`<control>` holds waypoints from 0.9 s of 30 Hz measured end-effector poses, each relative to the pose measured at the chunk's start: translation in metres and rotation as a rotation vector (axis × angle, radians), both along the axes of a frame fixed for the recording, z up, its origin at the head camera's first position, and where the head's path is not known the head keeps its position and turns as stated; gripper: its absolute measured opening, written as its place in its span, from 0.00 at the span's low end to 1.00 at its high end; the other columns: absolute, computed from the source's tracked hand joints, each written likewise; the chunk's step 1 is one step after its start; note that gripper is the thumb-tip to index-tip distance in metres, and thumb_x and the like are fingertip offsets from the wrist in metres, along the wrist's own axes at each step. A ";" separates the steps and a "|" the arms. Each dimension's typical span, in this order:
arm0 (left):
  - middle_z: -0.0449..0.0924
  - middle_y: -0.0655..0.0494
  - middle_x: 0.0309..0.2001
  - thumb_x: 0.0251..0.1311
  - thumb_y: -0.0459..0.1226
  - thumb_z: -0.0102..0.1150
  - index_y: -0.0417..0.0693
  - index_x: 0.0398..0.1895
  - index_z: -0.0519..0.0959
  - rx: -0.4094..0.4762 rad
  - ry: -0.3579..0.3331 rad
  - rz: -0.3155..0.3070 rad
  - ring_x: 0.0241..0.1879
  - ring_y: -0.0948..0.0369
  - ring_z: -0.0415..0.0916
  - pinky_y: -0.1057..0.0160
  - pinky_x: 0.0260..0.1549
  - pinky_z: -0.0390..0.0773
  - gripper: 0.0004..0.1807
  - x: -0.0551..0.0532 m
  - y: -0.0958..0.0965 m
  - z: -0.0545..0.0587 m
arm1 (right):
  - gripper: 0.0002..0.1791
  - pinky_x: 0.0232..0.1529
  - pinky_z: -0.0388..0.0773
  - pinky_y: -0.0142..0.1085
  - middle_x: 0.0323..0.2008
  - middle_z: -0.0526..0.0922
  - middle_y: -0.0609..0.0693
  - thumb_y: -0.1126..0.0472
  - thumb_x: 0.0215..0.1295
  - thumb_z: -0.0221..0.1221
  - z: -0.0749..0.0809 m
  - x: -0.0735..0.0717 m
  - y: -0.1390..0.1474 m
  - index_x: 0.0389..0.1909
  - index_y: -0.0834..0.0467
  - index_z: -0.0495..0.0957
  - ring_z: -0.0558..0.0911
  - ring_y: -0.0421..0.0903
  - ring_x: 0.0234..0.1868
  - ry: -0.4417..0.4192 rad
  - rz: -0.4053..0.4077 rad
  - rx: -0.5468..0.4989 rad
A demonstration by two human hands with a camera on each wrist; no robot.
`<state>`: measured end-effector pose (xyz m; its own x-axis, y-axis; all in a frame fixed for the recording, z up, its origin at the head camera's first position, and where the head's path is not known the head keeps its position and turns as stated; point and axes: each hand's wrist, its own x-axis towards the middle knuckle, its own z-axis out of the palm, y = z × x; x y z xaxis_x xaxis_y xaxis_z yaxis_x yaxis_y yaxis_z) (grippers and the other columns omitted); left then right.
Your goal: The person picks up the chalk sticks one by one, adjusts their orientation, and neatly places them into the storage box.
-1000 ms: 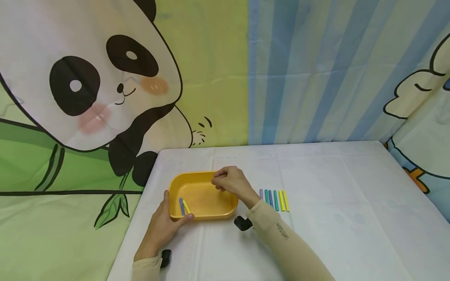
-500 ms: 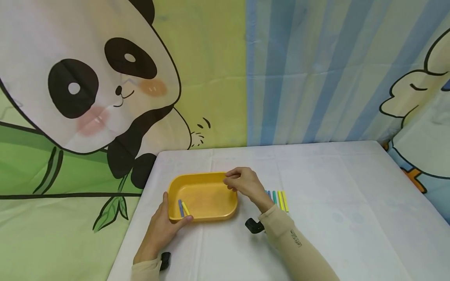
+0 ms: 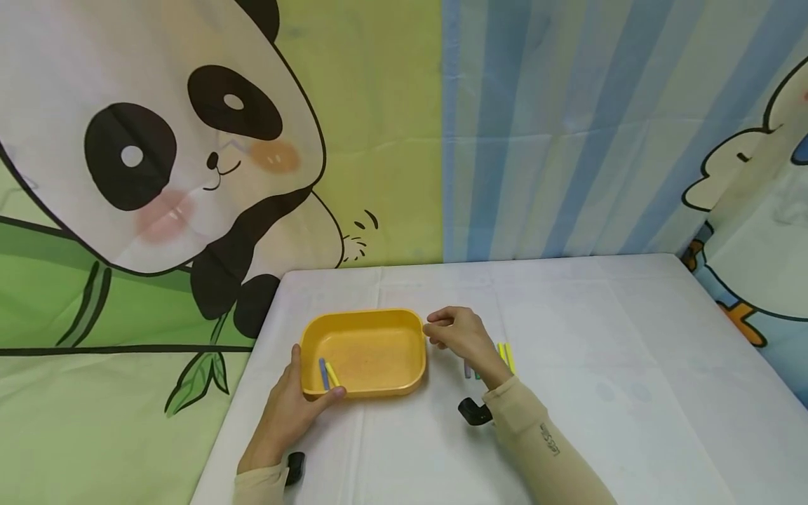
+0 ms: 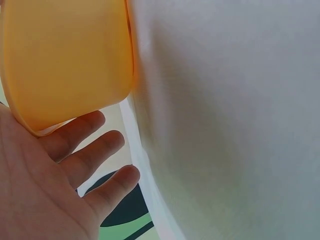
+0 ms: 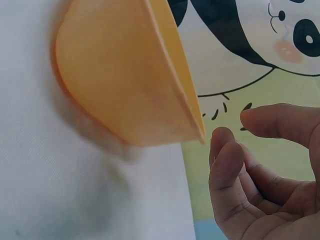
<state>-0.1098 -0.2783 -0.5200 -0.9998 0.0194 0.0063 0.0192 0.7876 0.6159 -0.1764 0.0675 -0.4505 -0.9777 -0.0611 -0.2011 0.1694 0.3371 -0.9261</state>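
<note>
A yellow plastic tray lies on the white table in the head view. Inside, by its near left corner, a blue chalk-like stick leans beside a yellow stick. My left hand holds that corner, thumb on the near rim and fingers along the outer left side. The left wrist view shows the tray's outer wall against the fingers. Just right of the tray, my right hand hovers with loosely bent fingers. In the right wrist view its thumb and fingertips stand apart, nothing between them.
More sticks lie in a row right of the tray, partly hidden by the right hand and forearm: two yellow sticks and a lilac stick show. Each wrist wears a black camera. A panda-printed curtain hangs behind the table.
My right hand has moved right, from over the tray's far right part to outside its right rim, covering more of the row of sticks. The left hand and tray have stayed in place.
</note>
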 end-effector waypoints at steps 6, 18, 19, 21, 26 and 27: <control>0.49 0.36 0.78 0.48 0.71 0.67 0.55 0.82 0.27 0.000 0.003 -0.002 0.74 0.39 0.54 0.36 0.68 0.59 0.74 -0.001 0.001 0.000 | 0.15 0.48 0.82 0.51 0.40 0.87 0.56 0.55 0.63 0.67 -0.009 0.005 0.018 0.48 0.57 0.83 0.86 0.59 0.41 -0.025 -0.034 0.001; 0.49 0.35 0.78 0.48 0.71 0.67 0.54 0.82 0.27 -0.004 -0.009 0.002 0.74 0.39 0.54 0.36 0.68 0.60 0.74 -0.001 0.000 0.000 | 0.19 0.47 0.83 0.47 0.43 0.87 0.55 0.55 0.66 0.66 -0.024 0.011 0.060 0.53 0.61 0.81 0.86 0.53 0.42 -0.047 -0.096 0.042; 0.49 0.35 0.78 0.48 0.71 0.67 0.53 0.82 0.27 -0.004 -0.012 0.003 0.74 0.39 0.55 0.36 0.68 0.60 0.74 -0.001 0.001 0.000 | 0.19 0.46 0.83 0.46 0.43 0.86 0.55 0.55 0.66 0.65 -0.025 0.012 0.064 0.53 0.61 0.81 0.86 0.53 0.41 -0.047 -0.102 0.046; 0.49 0.35 0.78 0.48 0.71 0.67 0.53 0.82 0.27 -0.005 -0.017 0.005 0.74 0.38 0.55 0.36 0.68 0.60 0.74 -0.001 0.001 0.000 | 0.19 0.46 0.83 0.46 0.43 0.86 0.55 0.56 0.67 0.65 -0.026 0.015 0.071 0.53 0.62 0.81 0.85 0.52 0.41 -0.051 -0.112 0.048; 0.50 0.34 0.78 0.48 0.70 0.67 0.53 0.82 0.27 -0.007 -0.014 0.007 0.73 0.38 0.56 0.36 0.68 0.60 0.74 -0.002 0.000 0.000 | 0.20 0.46 0.84 0.44 0.44 0.85 0.56 0.56 0.66 0.65 -0.029 0.020 0.089 0.55 0.64 0.80 0.85 0.51 0.41 -0.054 -0.145 0.054; 0.50 0.34 0.77 0.48 0.71 0.67 0.54 0.82 0.27 -0.009 -0.012 0.008 0.73 0.38 0.56 0.36 0.68 0.61 0.74 -0.002 0.000 0.000 | 0.21 0.46 0.84 0.43 0.44 0.85 0.56 0.56 0.66 0.65 -0.029 0.020 0.092 0.55 0.64 0.80 0.85 0.50 0.41 -0.052 -0.151 0.056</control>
<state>-0.1117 -0.2782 -0.5198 -0.9999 0.0116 -0.0060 0.0056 0.7933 0.6088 -0.1563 0.1594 -0.4798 -0.9630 0.0980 -0.2511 0.2695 0.3552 -0.8951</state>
